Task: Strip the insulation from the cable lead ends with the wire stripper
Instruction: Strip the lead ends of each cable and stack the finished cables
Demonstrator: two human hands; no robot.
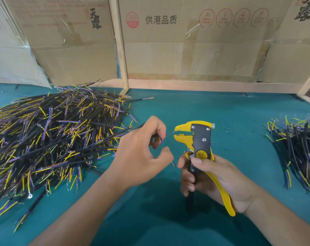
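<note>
My right hand [211, 178] grips the handles of a yellow and black wire stripper [197, 139], whose jaws point left above the teal table. My left hand [143, 153] holds a black cable [115, 136] with thin coloured leads and pinches one lead between fingertips. That lead's tip reaches toward the stripper's jaws at about the same height. The cable's body runs back left over the pile. Whether the tip sits inside the jaws is too small to tell.
A big heap of black cables with yellow and purple leads [49, 139] covers the table's left. A smaller heap [296, 153] lies at the right. Insulation scraps [226, 132] dot the teal mat [186, 110]. Cardboard boxes [186, 41] and a wooden frame [203, 86] close off the back.
</note>
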